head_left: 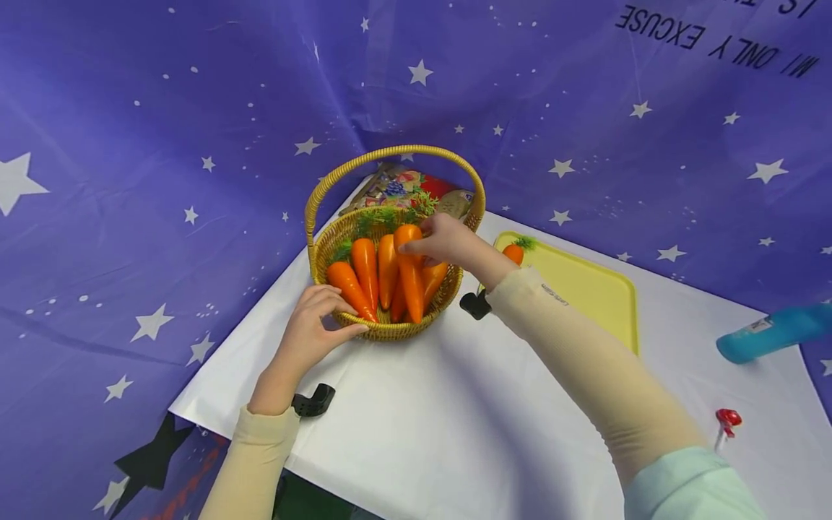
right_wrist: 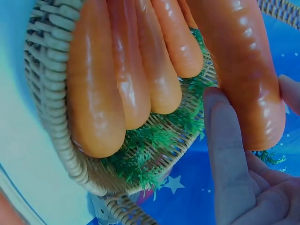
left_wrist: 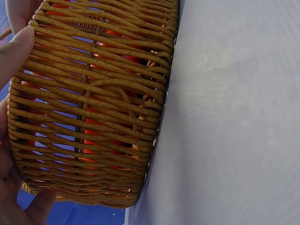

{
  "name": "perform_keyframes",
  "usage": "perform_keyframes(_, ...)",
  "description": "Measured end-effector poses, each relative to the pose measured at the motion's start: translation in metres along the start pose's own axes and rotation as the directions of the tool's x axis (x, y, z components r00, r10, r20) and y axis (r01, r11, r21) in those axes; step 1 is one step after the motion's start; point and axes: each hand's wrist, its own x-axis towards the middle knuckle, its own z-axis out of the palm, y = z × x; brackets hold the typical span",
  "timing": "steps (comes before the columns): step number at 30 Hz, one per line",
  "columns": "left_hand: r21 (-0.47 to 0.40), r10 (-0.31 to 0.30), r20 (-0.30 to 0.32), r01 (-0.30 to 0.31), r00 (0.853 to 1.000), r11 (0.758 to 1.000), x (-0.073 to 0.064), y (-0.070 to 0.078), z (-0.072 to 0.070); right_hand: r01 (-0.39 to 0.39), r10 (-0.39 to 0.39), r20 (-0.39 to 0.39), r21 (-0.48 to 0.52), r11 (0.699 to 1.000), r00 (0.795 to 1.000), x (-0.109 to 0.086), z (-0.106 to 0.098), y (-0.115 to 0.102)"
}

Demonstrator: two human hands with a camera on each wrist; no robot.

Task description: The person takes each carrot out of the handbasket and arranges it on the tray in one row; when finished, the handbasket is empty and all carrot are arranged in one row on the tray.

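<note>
A yellow wicker basket (head_left: 396, 332) with a tall arched handle holds several orange carrots (head_left: 365, 267), their green tops toward the far rim. My left hand (head_left: 308, 325) grips the near left rim, thumb and fingers on either side of the weave. In the left wrist view, the basket's woven wall (left_wrist: 89, 112) shows orange through its gaps. My right hand (head_left: 448, 240) pinches one carrot (head_left: 409, 274) near its thick top end, above the others. The right wrist view shows that carrot (right_wrist: 248, 75) between thumb and fingers, raised beside the remaining carrots (right_wrist: 96, 93).
Right of the basket lies a yellow tray (head_left: 591, 282) with another carrot (head_left: 513, 253) at its far left corner, partly behind my right arm. A blue bottle (head_left: 773, 332) and a red lollipop (head_left: 728, 419) are farther right. Colourful packages (head_left: 406, 184) stand behind the basket, against the starry purple cloth.
</note>
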Motion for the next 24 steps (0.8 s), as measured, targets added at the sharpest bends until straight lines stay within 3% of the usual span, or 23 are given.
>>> perform_keyframes(9, 0.006, -0.014, 0.009, 0.014, 1.0, 1.0, 0.0, 0.001, 0.003, 0.005, -0.005, -0.031, 0.016, 1.0, 0.999, -0.025, -0.015, 0.015)
perform_keyframes(17, -0.001, -0.036, 0.006, 0.036, 0.999, 0.999, 0.0, 0.004, 0.003, 0.06, -0.057, -0.057, 0.053, 0.997, 0.997, -0.046, -0.03, 0.037)
perform_keyframes(24, -0.001, -0.032, 0.0, 0.032, 0.999, 0.999, 0.0, 0.003, 0.006, 0.028, -0.021, -0.088, 0.086, 0.996, 0.996, -0.064, -0.046, 0.059)
